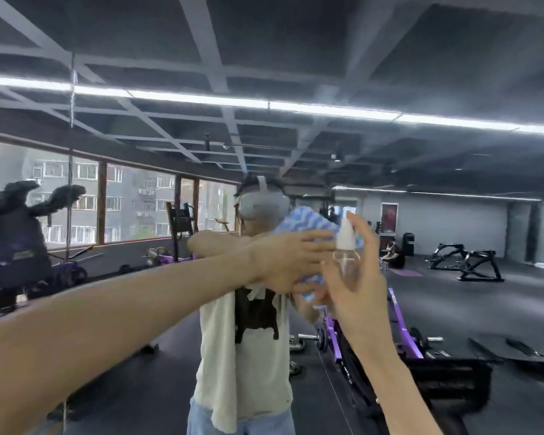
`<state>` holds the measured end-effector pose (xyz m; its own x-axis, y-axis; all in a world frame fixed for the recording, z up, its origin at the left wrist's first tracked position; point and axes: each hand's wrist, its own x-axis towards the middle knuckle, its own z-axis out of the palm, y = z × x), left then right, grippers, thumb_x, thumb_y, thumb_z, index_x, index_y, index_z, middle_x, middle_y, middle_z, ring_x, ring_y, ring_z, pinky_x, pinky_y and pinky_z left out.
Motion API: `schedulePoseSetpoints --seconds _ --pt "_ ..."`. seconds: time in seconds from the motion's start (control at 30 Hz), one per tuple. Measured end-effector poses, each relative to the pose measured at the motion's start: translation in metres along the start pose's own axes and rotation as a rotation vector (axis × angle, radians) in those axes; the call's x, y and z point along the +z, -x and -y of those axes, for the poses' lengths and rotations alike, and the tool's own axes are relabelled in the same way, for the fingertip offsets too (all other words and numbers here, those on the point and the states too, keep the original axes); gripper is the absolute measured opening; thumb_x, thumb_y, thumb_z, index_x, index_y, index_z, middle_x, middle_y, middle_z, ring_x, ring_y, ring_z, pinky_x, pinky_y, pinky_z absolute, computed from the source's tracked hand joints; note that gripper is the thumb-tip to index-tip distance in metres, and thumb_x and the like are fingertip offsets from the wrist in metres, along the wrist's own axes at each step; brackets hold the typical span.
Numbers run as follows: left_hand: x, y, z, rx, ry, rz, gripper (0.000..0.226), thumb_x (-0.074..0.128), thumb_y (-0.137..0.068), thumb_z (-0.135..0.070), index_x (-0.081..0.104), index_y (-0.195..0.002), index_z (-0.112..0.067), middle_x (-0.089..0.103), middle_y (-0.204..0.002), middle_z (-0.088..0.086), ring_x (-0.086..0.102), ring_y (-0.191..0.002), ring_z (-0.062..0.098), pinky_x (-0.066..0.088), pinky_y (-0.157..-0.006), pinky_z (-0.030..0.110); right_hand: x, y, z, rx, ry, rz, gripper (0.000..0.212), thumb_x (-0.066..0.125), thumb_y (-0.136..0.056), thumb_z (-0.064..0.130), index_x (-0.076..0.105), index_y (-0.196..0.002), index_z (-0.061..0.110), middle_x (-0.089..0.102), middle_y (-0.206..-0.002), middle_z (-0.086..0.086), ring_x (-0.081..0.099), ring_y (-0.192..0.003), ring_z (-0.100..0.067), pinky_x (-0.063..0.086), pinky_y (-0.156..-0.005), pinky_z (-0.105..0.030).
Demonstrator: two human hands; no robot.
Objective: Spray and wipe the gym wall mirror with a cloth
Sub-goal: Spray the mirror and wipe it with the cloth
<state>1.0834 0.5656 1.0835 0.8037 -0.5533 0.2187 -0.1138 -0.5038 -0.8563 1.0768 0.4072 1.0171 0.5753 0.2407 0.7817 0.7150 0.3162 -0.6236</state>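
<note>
Partly our flat left hand (pixel 283 262) is hiding the cloth (pixel 308 221) on the mirror (pixel 453 312); our right hand (pixel 358 296) is gripping the bottle (pixel 346 260), gym machines (pixel 467 262) reflecting.

Your left hand (pixel 283 262) lies on the cloth (pixel 308 221) against the mirror (pixel 453 73); the spray bottle (pixel 346 249) in your right hand (pixel 363 287) sits just right of it.

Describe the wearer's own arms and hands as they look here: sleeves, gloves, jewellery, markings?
The left forearm and right forearm are bare to the frame edge, no sleeve showing. The bare left hand and bare right hand wear no gloves, rings or watch. A tiny dark speck at the right forearm's edge is unidentifiable.
</note>
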Motion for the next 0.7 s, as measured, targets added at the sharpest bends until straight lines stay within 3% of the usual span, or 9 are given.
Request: schedulePoseSetpoints --seconds 0.07,0.17,0.23,0.27,0.3,0.37,0.43,0.57,0.7 --pt "-0.01 0.018 0.039 -0.085 -0.081 -0.155 0.058 0.005 -0.098 -0.048 -0.004 -0.147 -0.02 -0.008 -0.156 0.002 -0.003 -0.149 0.019 -0.015 -0.116 0.033 0.0 0.007 -0.002 0.017 0.009 -0.007 0.062 0.055 -0.096 0.002 0.039 -0.135 0.047 0.071 -0.079 0.001 0.061 -0.051 -0.024 0.051 -0.047 -0.027" --pt "-0.027 0.065 0.131 -0.726 -0.069 -0.463 0.064 0.013 -0.099 -0.047 0.006 -0.152 -0.012 0.009 -0.16 0.01 0.006 -0.149 0.024 -0.008 -0.117 0.034 0.006 0.013 0.0 0.032 0.017 -0.029 0.06 0.052 -0.095 -0.005 0.038 -0.131 0.041 0.07 -0.07 0.008 0.056 -0.047 -0.017 0.05 -0.045 -0.024" --pt "-0.027 0.091 0.145 -0.973 -0.01 -0.491 0.065 0.014 -0.1 -0.047 0.012 -0.153 -0.009 0.012 -0.161 0.011 0.008 -0.149 0.024 -0.004 -0.118 0.036 0.014 0.014 0.003 0.044 0.011 -0.008 0.06 0.05 -0.095 -0.007 0.037 -0.13 0.04 0.07 -0.072 0.013 0.054 -0.047 -0.019 0.049 -0.044 -0.022" --pt "-0.018 0.098 0.131 -0.97 -0.005 -0.492 0.065 0.016 -0.1 -0.046 0.014 -0.153 -0.008 0.014 -0.16 0.011 0.01 -0.149 0.024 -0.003 -0.119 0.036 0.02 0.018 0.003 0.059 0.012 0.005 0.06 0.05 -0.095 -0.007 0.037 -0.129 0.041 0.07 -0.073 0.014 0.053 -0.048 -0.02 0.049 -0.045 -0.023" --pt "-0.004 0.099 0.109 -0.857 -0.026 -0.475 0.064 0.018 -0.101 -0.045 0.016 -0.153 -0.007 0.016 -0.16 0.011 0.012 -0.148 0.026 -0.004 -0.119 0.036 0.024 0.019 0.003 0.054 0.029 0.008 0.062 0.051 -0.094 -0.006 0.038 -0.128 0.044 0.069 -0.076 0.015 0.054 -0.049 -0.021 0.05 -0.046 -0.026" --pt "0.037 0.118 0.049 -0.464 -0.101 -0.396 0.062 0.022 -0.101 -0.043 0.019 -0.153 -0.008 0.019 -0.159 0.01 0.015 -0.147 0.025 -0.001 -0.12 0.038 0.035 0.026 -0.004 0.017 0.12 0.005 0.07 0.054 -0.091 -0.003 0.039 -0.119 0.059 0.069 -0.079 0.012 0.055 -0.049 -0.016 0.05 -0.046 -0.028" --pt "0.058 0.152 0.019 -0.263 -0.141 -0.3 0.061 0.023 -0.101 -0.043 0.018 -0.153 -0.01 0.017 -0.159 0.008 0.013 -0.148 0.022 0.005 -0.12 0.04 0.048 0.04 -0.02 0.001 0.223 0.012 0.079 0.055 -0.087 -0.002 0.036 -0.107 0.071 0.068 -0.074 0.008 0.052 -0.047 -0.008 0.046 -0.048 -0.027" --pt "0.053 0.191 0.05 -0.526 -0.099 -0.321 0.061 0.021 -0.102 -0.041 0.015 -0.153 -0.009 0.015 -0.16 0.009 0.012 -0.148 0.021 0.004 -0.12 0.038 0.074 0.075 -0.052 -0.003 0.286 0.039 0.081 0.056 -0.086 -0.004 0.032 -0.113 0.069 0.065 -0.079 0.012 0.055 -0.054 -0.008 0.041 -0.055 -0.013" --pt "0.056 0.183 0.058 -0.747 -0.041 -0.427 0.06 0.021 -0.102 -0.042 0.015 -0.154 -0.011 0.016 -0.16 0.008 0.008 -0.148 0.018 0.002 -0.121 0.038 0.087 0.09 -0.07 0.044 0.278 -0.055 0.085 0.055 -0.083 -0.005 0.03 -0.11 0.071 0.062 -0.07 0.012 0.055 -0.053 -0.012 0.041 -0.056 -0.024"
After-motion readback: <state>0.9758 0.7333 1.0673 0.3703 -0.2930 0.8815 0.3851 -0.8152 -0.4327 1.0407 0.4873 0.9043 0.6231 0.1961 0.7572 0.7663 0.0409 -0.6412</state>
